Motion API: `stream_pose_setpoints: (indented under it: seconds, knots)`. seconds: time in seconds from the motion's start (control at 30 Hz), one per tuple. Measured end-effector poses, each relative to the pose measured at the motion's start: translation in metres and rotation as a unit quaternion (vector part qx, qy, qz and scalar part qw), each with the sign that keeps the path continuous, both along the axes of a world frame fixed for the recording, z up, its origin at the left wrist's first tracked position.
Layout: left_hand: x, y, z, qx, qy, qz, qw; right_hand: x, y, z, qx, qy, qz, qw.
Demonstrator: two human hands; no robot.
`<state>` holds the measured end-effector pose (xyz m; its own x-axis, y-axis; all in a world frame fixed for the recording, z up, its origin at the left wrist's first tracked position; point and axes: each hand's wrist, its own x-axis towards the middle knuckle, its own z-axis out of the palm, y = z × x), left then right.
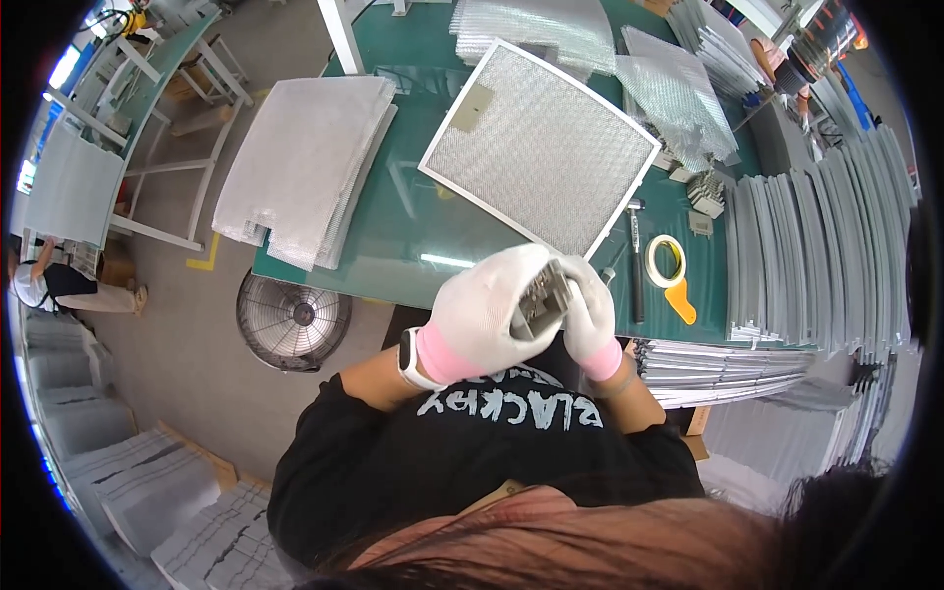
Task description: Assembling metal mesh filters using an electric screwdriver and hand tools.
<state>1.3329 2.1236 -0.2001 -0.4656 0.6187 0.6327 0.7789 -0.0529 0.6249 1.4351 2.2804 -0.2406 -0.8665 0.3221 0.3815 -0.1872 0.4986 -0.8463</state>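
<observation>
Both my hands wear white gloves with pink cuffs and meet at the table's near edge, in front of my body. My left hand (482, 303) is closed around a bundle of small grey metal plates (544, 307). My right hand (592, 317) presses against the right side of that bundle, its fingers curled and partly hidden. Just beyond the hands lies a white-framed mesh panel (541, 147), turned at an angle, with a tan patch near its left corner. More small metal plates (706, 194) sit in a pile to its right.
On the green table (393, 236) are a hammer (635, 265), a tape roll (667, 260) and an orange-handled tool (679, 303). Mesh sheets (300, 157) are stacked at left; grey panels (816, 246) stand at right. A floor fan (295, 320) is at lower left. Another person (74, 285) works far left.
</observation>
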Motion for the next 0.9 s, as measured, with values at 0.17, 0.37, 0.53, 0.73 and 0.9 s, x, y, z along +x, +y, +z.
stream_pose_setpoints:
  seconds: [0.17,0.37,0.53,0.73,0.9]
  knots:
    - [-0.005,0.005,0.01,-0.023,0.007,0.0,1.0,0.001,-0.003,0.001,-0.023,0.01,-0.016,1.0]
    - [-0.004,0.003,0.01,-0.057,-0.012,-0.003,0.998,0.003,-0.01,0.001,0.007,0.026,-0.022,0.999]
    - [-0.003,0.007,0.008,-0.006,0.024,-0.008,1.0,0.0,-0.004,-0.001,-0.05,-0.025,-0.038,0.998]
    - [0.0,0.008,0.003,0.002,0.006,-0.012,1.0,0.005,-0.003,0.011,0.003,-0.008,-0.025,1.0]
    - [-0.001,0.01,-0.003,0.02,0.063,-0.01,0.998,0.007,-0.005,0.012,-0.008,-0.03,-0.027,0.999]
